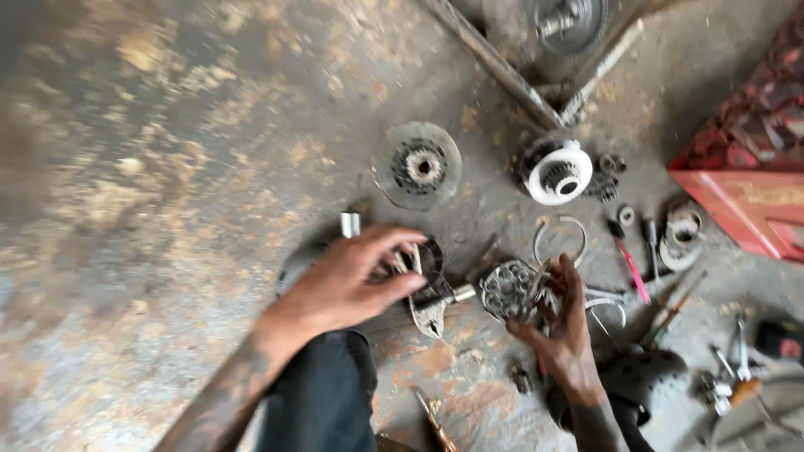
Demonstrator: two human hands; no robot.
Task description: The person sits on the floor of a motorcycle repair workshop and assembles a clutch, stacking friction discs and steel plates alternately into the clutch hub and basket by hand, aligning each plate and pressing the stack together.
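Metal round plate with holes (508, 290) is gripped in my right hand (565, 322), while my left hand (347, 280) presses with spread fingers on the dark clutch assembly (427, 280).

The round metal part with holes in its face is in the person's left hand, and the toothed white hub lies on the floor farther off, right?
Not quite. The head view shows the round metal part in the right hand, not the left. The left hand rests on another dark assembly beside it. The toothed white hub does lie on the floor farther off.
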